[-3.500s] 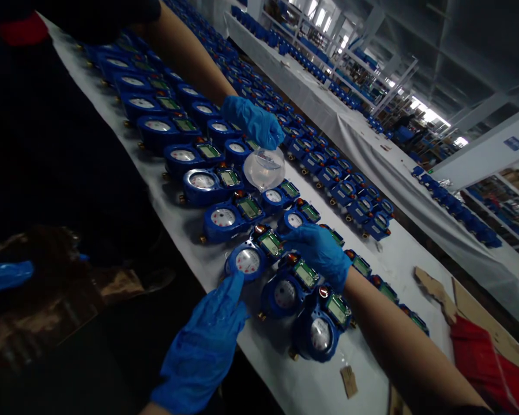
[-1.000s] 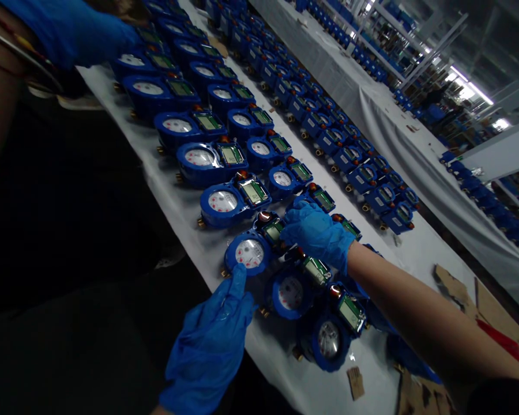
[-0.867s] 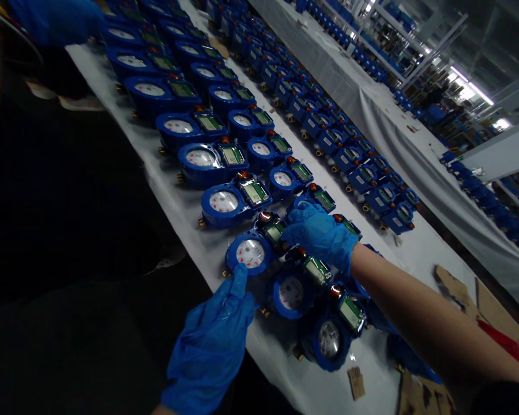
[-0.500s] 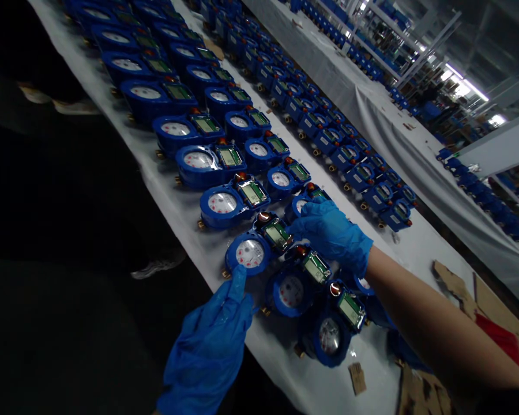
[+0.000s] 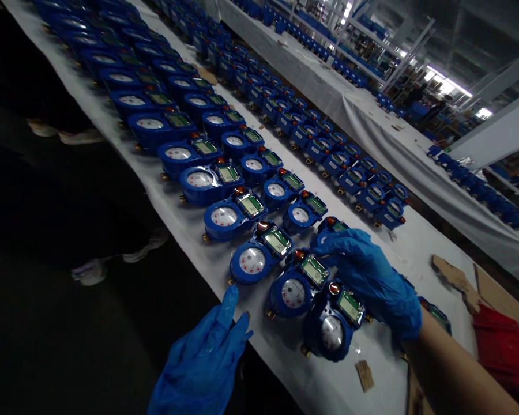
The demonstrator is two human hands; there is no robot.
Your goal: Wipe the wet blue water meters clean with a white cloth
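Observation:
Both my hands wear blue gloves. My left hand (image 5: 207,360) hovers at the near table edge with its fingers stretched out, holding nothing, just below a blue water meter (image 5: 256,256). My right hand (image 5: 369,276) rests with curled fingers on the far side of two nearer blue meters (image 5: 294,286) (image 5: 331,321), its fingertips beside a green display (image 5: 314,270). Whether it grips one of them is unclear.
Long rows of blue meters (image 5: 199,153) cover the white-clothed table (image 5: 181,222). Cardboard scraps (image 5: 364,374) (image 5: 456,282) and a red bag (image 5: 504,351) lie at the right. A parallel table (image 5: 372,135) with more meters runs behind. Shoes of a person (image 5: 90,271) stand on the dark floor.
My left hand has drawn back from the meter's dial to the table edge. My right hand slid nearer, from the third meter to the closest two. The other person's gloved hand has left the view.

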